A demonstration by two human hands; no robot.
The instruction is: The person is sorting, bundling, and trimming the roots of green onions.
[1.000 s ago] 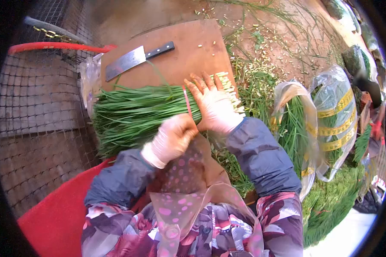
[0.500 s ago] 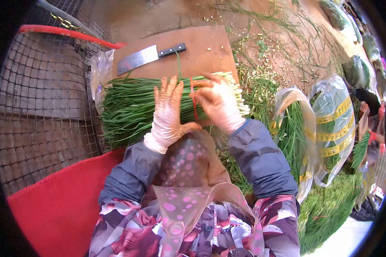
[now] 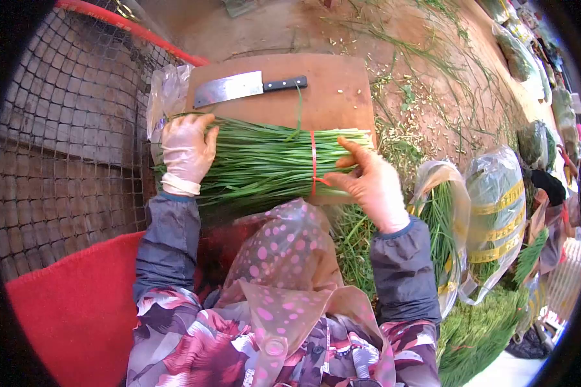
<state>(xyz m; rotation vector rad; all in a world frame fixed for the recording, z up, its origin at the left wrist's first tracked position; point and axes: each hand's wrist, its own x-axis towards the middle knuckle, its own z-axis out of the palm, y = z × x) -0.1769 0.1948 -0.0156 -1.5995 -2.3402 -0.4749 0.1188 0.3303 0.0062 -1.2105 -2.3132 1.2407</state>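
Our garlic chive bundle lies on the cutting board, under the parted fingers of our right hand at the stems; our left hand curls over the leaves, grip unclear.

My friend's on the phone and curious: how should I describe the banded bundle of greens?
Find the brown board beside the black mesh. On it, nearer the wearer than the cleaver, lies the bundle of chive-like greens, left hand at its leafy end, right hand at its pale end. Unlike the bagged greens farther right, it lies unwrapped, with a red band.
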